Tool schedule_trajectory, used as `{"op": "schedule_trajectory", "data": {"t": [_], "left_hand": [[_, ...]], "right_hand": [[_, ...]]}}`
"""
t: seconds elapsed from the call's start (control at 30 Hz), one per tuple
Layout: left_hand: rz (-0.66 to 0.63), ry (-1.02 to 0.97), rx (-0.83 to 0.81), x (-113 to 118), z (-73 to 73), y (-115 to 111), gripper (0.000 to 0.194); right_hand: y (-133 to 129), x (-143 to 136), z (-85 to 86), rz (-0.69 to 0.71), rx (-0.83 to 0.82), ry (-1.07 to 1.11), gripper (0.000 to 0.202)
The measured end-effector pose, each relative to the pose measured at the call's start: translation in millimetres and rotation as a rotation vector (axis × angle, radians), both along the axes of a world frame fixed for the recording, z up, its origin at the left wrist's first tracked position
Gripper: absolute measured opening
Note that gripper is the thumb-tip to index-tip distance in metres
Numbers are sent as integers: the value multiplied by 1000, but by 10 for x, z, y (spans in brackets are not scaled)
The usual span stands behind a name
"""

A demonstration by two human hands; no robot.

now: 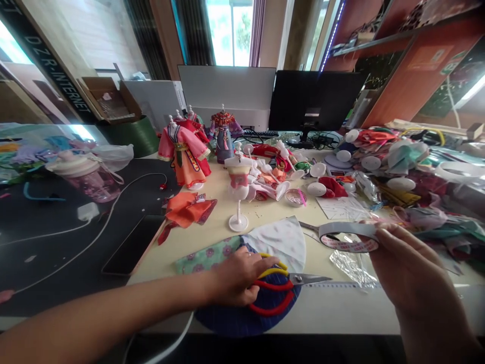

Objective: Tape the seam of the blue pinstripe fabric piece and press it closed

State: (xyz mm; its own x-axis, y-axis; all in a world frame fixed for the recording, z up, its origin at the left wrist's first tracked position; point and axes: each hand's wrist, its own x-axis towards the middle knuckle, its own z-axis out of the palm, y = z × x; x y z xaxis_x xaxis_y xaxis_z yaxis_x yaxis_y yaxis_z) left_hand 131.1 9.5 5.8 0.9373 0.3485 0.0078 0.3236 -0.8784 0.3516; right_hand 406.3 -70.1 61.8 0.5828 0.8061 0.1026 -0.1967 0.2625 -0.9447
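My left hand [237, 275] rests on the table with its fingers on the red and yellow handles of a pair of scissors [282, 285], which lie on a dark blue round cloth piece [242, 316]. My right hand [407, 270] holds a roll of tape [348, 237] up above the table at the right. A white fan-shaped cloth piece [282, 240] and a green flowered cloth [206, 255] lie just behind the scissors.
A small doll stand with a pale dress [238, 189] stands mid-table. Dressed dolls [185, 151] stand behind it. An orange garment [187, 210], a phone [131, 245], a pink bottle [89, 177], white discs and heaped fabric [417, 192] lie around. A monitor [314, 101] stands at the back.
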Motion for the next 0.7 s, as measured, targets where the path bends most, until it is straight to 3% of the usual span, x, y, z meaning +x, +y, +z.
{"op": "schedule_trajectory", "data": {"t": [0.13, 0.23, 0.3, 0.4, 0.47, 0.57, 0.7], "left_hand": [[22, 65, 63, -54, -144, -116, 66], [26, 10, 110, -65, -142, -136, 55], [77, -157, 91, -65, -54, -120, 40], [276, -544, 6, -59, 200, -94, 15], [395, -727, -69, -50, 395, -96, 12], [566, -732, -439, -24, 602, -126, 17], [600, -538, -1101, 10, 622, -185, 30]], "right_hand": [[46, -142, -25, 69, -1, -1, 16], [90, -278, -50, 151, -40, 11, 18], [116, -376, -77, 221, -63, 17, 19], [148, -525, -127, 306, -77, 2, 18], [168, -621, -161, 362, -90, -6, 18], [191, -758, -211, 430, -96, 14, 18], [192, -926, -290, 421, -22, 16, 14]]}}
